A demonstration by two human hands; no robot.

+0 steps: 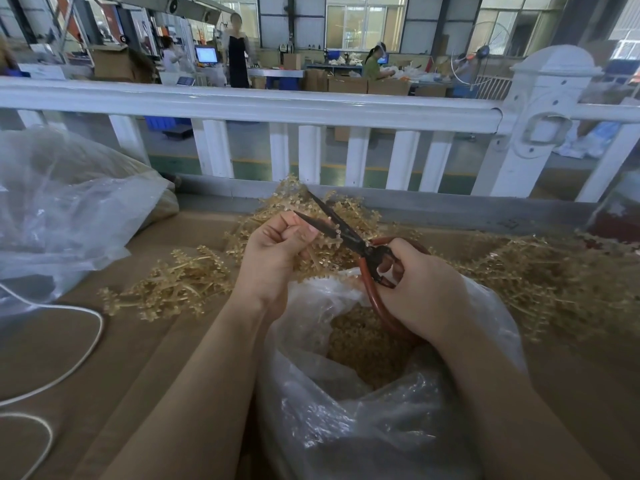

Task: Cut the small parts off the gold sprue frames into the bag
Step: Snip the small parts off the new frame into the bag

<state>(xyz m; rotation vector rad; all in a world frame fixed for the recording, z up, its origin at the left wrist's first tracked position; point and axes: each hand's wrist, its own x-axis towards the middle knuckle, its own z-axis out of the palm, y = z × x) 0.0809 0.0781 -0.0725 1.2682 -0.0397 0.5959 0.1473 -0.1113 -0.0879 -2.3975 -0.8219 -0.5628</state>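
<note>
White railing spans the bench's far side; white cable lies at left on cardboard.

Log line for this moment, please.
left hand pinches sprue frame | right hand grips scissors, blades open | bag below, part-filled

Two hands, one scissors, two plastic bags, countless gold sprue frames.

- No legible text, label, brand, number or sign can be made out anywhere in the view.
- A lit blue-white computer screen is seen in the background hall, but its content is too blurred to be read.
- A small green-and-white sign is seen on a distant machine; its characters cannot be read.
</note>
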